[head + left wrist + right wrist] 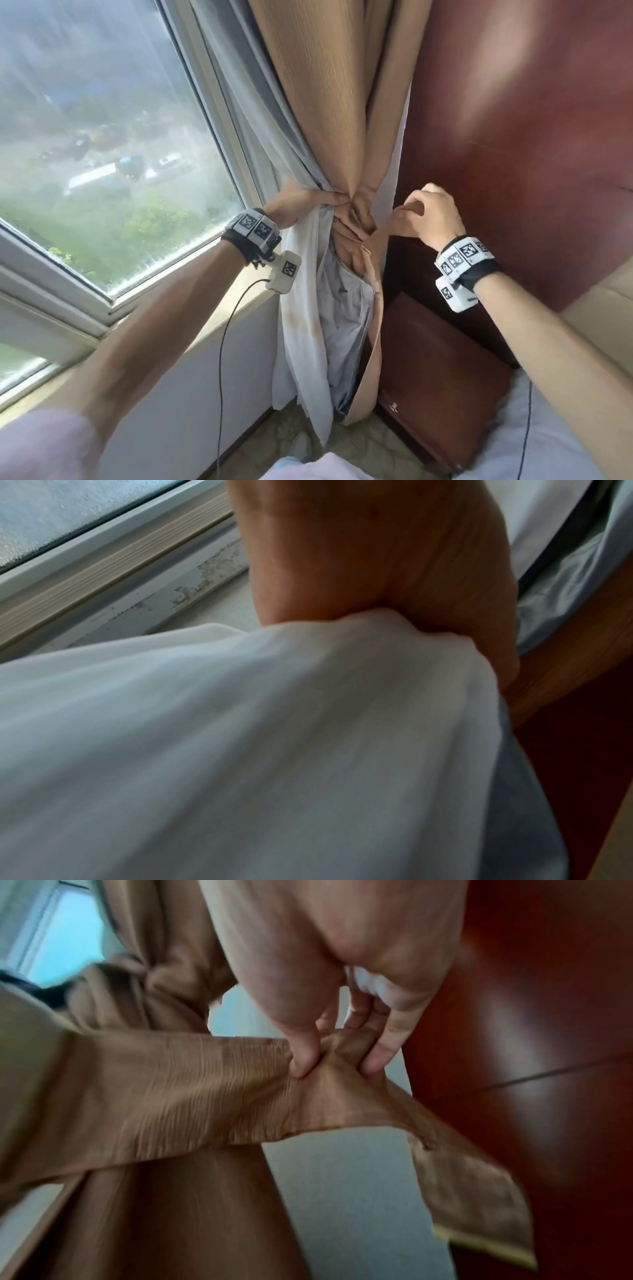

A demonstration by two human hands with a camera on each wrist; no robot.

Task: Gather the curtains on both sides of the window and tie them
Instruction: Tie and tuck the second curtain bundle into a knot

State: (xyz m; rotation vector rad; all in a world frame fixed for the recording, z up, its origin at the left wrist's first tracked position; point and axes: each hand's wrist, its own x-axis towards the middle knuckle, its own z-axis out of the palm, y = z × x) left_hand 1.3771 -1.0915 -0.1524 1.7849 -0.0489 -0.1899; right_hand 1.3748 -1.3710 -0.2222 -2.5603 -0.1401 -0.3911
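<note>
Both hands work at the gathered curtain beside the window. The left hand [301, 202] is wrapped round the bunched tan curtain [329, 102] and its white sheer lining [301, 308], thumb on the near side and fingers curled round the far side, squeezing the cloth into a narrow waist. In the left wrist view the same hand [377, 561] is closed hard on the pale sheer cloth [240, 750], which spreads out below the grip.

To the right, the right hand [431, 212] pinches the tan tie-back band [397, 222] between thumb and curled fingers, holding it just right of the gathered waist. The right wrist view shows its fingertips [303, 1064] pressed into the ribbed band [205, 1091], which runs left from the pinch and wraps round the gathered curtain [164, 993], while a loose end [479, 1191] hangs down to the right.

Below the grip the curtain and lining fall loosely to the patterned carpet [359, 448]. The window [96, 137] lies to the left, its sill [239, 308] just beside the hanging cloth. A dark red wooden panel [531, 120] fills the right side, with a wooden bedside cabinet [438, 370] near its foot, touching the hanging cloth. Each wrist carries a band with black-and-white markers [253, 226], and a thin cable [222, 359] hangs from the left one.
</note>
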